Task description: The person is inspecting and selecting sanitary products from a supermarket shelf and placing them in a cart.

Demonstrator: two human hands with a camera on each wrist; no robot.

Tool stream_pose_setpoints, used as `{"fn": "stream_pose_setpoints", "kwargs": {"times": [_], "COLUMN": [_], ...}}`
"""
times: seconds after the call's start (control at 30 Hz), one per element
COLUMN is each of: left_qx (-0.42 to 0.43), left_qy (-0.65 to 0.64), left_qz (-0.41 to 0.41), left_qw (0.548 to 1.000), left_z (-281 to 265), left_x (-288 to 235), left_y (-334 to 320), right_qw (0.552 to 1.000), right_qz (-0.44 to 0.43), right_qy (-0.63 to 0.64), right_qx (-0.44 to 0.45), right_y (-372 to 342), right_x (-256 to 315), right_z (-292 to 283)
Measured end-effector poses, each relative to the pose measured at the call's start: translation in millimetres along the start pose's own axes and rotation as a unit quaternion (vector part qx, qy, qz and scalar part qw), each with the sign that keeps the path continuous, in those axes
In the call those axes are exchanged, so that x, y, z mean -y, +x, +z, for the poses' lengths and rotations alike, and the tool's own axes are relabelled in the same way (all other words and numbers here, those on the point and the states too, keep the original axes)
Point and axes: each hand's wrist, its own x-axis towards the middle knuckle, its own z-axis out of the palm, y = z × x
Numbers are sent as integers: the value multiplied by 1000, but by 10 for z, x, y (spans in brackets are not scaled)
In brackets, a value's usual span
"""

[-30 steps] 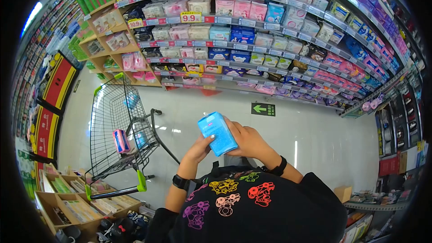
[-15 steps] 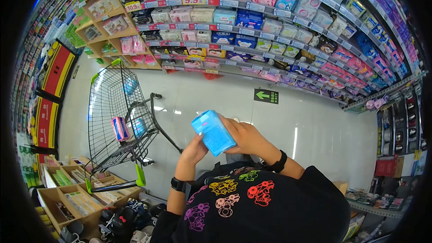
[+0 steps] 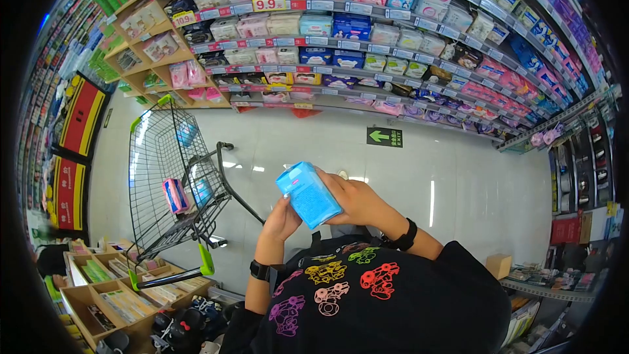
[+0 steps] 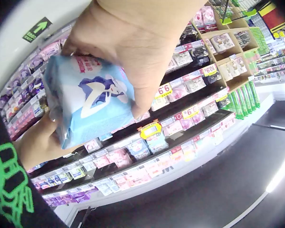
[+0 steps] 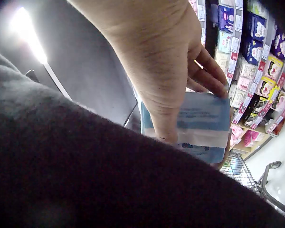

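In front of the chest, both hands hold a light blue soft pack of sanitary pads [image 3: 309, 195]. My left hand [image 3: 280, 220] grips its left side, with the thumb at the left edge of the face turned up. From the right, my right hand [image 3: 357, 200] holds the opposite side, its fingers partly hidden behind the pack. The left wrist view shows a white and dark blue figure printed on the pack [image 4: 97, 97]. In the right wrist view, small print and a pale band cross the pack [image 5: 204, 116], and the right fingers reach over its edge.
A wire shopping cart [image 3: 171, 280] with green corners stands to the left, with a pink pack [image 3: 175, 195] and blue packs [image 3: 187, 134] inside. Long shelves [image 3: 357, 44] of pads run across ahead. Wooden bins [image 3: 108, 335] sit at lower left. An exit sign [image 3: 384, 136] marks the floor.
The pack has turned slightly and shifted a little left in the hands. The left thumb has slid from the middle of its face to the left edge.
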Motion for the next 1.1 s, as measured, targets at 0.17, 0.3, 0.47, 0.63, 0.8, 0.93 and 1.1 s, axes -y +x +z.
{"fn": "stream_pose_setpoints", "kwargs": {"times": [0.17,0.3,0.47,0.63,0.8,0.93,1.1], "left_qx": [19,21,20,13,-6,-2,-16], "left_qy": [14,13,9,17,22,20,35], "left_qz": [-8,-17,-25,-21,-6,-10,-6], "left_qw": [1000,1000,999,1000,1000,1000,999], "left_z": [34,47,47,159,167,177,276], "left_x": [28,74,100,43,49,66,51], "left_y": [88,165,235,235,276,331,425], "right_qw": [999,999,996,994,994,993,990], "right_qz": [17,42,67,85,63,76,89], "right_qy": [-5,-6,-32,-48,-15,-9,-21], "right_qx": [-29,-26,-43,-56,-94,-92,-105], "right_y": [-74,-147,-199,-187,-138,-134,-170], "right_x": [22,-18,-31,-18,-78,-94,-159], "right_z": [-27,-45,-53,-81,-9,-22,-53]}}
